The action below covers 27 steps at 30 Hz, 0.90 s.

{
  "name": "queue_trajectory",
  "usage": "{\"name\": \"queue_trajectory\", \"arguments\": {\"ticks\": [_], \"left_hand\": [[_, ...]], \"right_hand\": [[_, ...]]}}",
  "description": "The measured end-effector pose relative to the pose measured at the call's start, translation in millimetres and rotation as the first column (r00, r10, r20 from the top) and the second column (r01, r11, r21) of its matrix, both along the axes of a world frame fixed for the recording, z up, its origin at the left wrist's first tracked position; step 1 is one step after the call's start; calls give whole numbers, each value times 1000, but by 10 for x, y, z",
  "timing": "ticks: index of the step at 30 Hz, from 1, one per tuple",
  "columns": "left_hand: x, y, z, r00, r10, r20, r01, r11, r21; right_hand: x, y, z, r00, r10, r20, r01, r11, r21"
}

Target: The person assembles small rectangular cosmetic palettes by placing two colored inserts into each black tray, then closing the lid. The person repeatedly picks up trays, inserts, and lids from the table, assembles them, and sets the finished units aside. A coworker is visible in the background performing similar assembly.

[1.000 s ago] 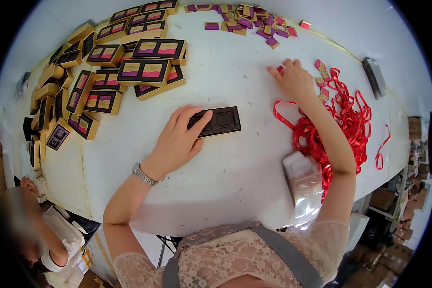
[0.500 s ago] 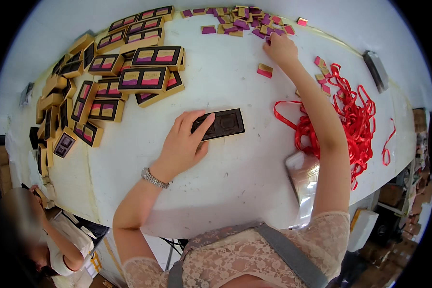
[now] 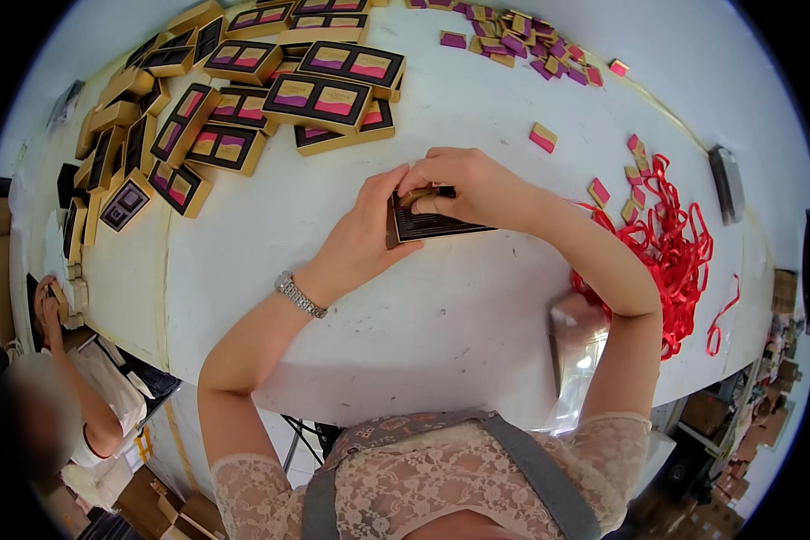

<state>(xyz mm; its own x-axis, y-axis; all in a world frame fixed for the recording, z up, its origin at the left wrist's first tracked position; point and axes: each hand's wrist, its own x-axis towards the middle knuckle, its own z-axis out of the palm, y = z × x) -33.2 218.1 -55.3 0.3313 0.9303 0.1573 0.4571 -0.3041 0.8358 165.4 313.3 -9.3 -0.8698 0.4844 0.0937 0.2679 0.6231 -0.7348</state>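
In front of me lies a small box (image 3: 436, 227) with a black two-compartment tray and a thin gold edge. My left hand (image 3: 372, 225) grips its left end, thumb along the near side. Above the tray, my right hand (image 3: 477, 184) bends over with its fingers pinched at the left compartment. A small gold-coloured piece shows between those fingertips, mostly covered by them. On the table beyond, a lone pink-and-gold square (image 3: 543, 138) lies flat. Farther back is a loose heap of purple-and-gold squares (image 3: 526, 40).
Filled gold boxes (image 3: 319, 99) are stacked at the far left. Tangled red ribbon (image 3: 679, 279) lies on the right, near several pink-and-gold squares (image 3: 634, 175), a dark grey object (image 3: 726, 184) and a clear plastic piece (image 3: 580, 346). Another person (image 3: 90, 414) works at the lower left.
My right hand has come back from the heap of squares to the box, a small piece in its fingers. My left hand has shifted to the box's left end. The view has moved.
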Motion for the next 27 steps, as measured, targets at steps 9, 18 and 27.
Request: {"name": "queue_trajectory", "arguments": {"ticks": [9, 18, 27], "left_hand": [[-16, -18, -69, 1000, 1, 1, -1, 998, 59], [44, -31, 34, 931, -21, -366, 144, 938, 314], [33, -3, 11, 962, -51, -267, 138, 939, 314]], "right_hand": [[75, -320, -164, 987, -159, -20, 158, 945, 285], [679, -119, -179, 973, -191, -127, 229, 829, 510], [822, -60, -143, 943, -319, -92, 331, 874, 355]]}}
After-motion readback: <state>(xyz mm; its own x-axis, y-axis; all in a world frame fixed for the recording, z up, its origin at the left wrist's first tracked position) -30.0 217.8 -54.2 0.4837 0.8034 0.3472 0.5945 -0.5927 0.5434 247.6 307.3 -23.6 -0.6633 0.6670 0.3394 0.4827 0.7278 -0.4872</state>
